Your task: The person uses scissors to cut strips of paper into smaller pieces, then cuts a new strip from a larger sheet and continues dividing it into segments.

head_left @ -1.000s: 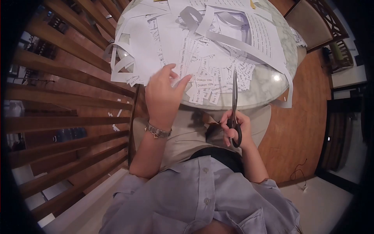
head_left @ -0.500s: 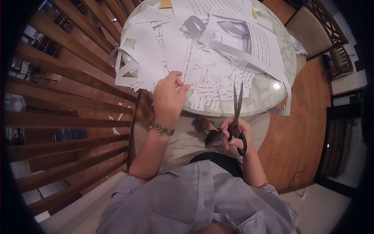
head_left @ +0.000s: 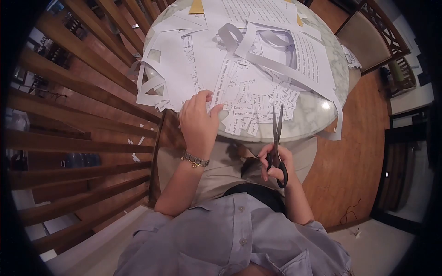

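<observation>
My left hand (head_left: 199,120) rests at the near left edge of the table, thumb and fingertips apart. Between them lies the lower end of a long paper strip (head_left: 222,78) printed "Diskon 10%"; no firm grip on it shows. My right hand (head_left: 278,163) is closed around the black handles of a pair of scissors (head_left: 277,133) in front of the table edge. The blades point away from me, slightly parted, with no paper visibly between them. Beyond the blades, small cut paper slips (head_left: 244,113) lie in a loose pile, printed "Diskon 10%" and "Buy 1 Get 1".
The round marble table (head_left: 317,110) also carries printed sheets (head_left: 313,55), curled paper offcuts (head_left: 230,37) and blank white paper (head_left: 172,69). A wooden slatted railing (head_left: 83,112) runs along the left. A chair (head_left: 363,41) stands at the far right. Paper scraps (head_left: 135,156) lie on the floor.
The view has tilted slightly, so the table sits a little lower. My left thumb and fingertips have moved somewhat further apart. The scissor blades have turned slightly and look closer together.
</observation>
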{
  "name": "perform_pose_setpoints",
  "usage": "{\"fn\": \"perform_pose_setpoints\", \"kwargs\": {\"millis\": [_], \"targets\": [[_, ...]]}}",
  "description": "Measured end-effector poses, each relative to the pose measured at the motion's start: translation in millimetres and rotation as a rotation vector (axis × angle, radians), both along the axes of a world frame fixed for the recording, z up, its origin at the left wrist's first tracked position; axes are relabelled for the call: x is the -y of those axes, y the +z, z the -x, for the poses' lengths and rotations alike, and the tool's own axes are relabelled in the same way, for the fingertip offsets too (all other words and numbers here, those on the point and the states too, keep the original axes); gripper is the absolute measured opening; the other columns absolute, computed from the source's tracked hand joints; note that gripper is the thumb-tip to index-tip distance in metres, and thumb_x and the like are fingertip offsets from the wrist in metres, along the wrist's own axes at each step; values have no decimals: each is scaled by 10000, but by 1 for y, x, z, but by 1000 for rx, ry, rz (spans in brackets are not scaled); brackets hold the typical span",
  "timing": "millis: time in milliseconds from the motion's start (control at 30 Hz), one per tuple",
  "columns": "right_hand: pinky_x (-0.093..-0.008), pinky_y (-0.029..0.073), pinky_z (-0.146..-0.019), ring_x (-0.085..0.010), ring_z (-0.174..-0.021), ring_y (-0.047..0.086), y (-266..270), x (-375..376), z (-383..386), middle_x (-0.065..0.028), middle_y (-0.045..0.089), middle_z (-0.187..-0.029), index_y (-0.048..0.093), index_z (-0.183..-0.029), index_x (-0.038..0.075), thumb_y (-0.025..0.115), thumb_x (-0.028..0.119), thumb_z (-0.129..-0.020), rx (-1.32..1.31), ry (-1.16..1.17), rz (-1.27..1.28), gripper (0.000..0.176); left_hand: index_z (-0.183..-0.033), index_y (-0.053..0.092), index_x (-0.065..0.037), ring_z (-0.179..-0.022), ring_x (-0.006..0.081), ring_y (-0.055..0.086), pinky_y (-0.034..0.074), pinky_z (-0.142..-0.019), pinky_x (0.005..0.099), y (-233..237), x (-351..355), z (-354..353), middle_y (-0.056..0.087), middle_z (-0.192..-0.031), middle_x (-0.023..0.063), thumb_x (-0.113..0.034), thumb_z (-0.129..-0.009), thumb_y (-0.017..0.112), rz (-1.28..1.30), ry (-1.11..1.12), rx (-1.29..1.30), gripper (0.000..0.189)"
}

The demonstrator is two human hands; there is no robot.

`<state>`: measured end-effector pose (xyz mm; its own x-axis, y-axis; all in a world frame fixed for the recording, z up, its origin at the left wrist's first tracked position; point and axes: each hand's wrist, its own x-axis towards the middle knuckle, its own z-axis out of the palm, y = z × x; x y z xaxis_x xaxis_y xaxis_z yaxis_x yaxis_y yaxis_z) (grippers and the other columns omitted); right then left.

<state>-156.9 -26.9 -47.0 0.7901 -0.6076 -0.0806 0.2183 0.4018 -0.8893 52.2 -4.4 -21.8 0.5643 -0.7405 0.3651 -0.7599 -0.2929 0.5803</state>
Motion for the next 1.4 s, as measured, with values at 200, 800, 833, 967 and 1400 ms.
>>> {"fn": "perform_pose_setpoints", "kwargs": {"millis": [200, 800, 833, 967, 1400], "targets": [[-181, 387, -411, -69, -463, 463, 0, 0, -1, -14, 433, -633, 459, -872, -16, 679, 105, -611, -13, 4, 5, 362, -880, 513, -42, -713, 187, 506, 402, -661, 311, 1, 2, 0, 555, -746, 48, -96, -626, 650, -9, -7, -78, 293], [-190, 386, -418, -73, -459, 457, 1, 0, -1, -14, 429, -616, 455, -866, -11, 678, 108, -626, -19, 9, -4, 349, -834, 571, 6, -610, 177, 598, 454, -552, 245, 7, 6, -16, 601, -655, 126, -77, -660, 630, 142, -96, -488, 202], [-190, 386, -418, -73, -459, 457, 1, 0, -1, -14, 429, -616, 455, -865, -11, 680, 110, -625, -15, 11, -2, 350, -835, 586, 3, -611, 189, 599, 452, -556, 248, 6, 6, -17, 601, -654, 126, -84, -663, 628, 139, -96, -461, 198], [-189, 386, -417, -73, -458, 456, 2, 0, -1, -13, 430, -616, 456, -864, -12, 681, 112, -624, -20, 2, 7, 351, -795, 614, -11, -613, 215, 598, 447, -557, 257, 10, 5, -17, 601, -652, 121, -107, -672, 623, 120, -47, -313, 156], [-187, 382, -415, -75, -459, 466, 1, 0, -1, -14, 434, -611, 459, -858, -12, 679, 118, -625, -16, -4, 26, 346, -783, 605, 12, -577, 163, 562, 442, -542, 251, 9, 5, -26, 592, -699, 114, -77, -672, 620, 138, -36, -427, 143]]}}
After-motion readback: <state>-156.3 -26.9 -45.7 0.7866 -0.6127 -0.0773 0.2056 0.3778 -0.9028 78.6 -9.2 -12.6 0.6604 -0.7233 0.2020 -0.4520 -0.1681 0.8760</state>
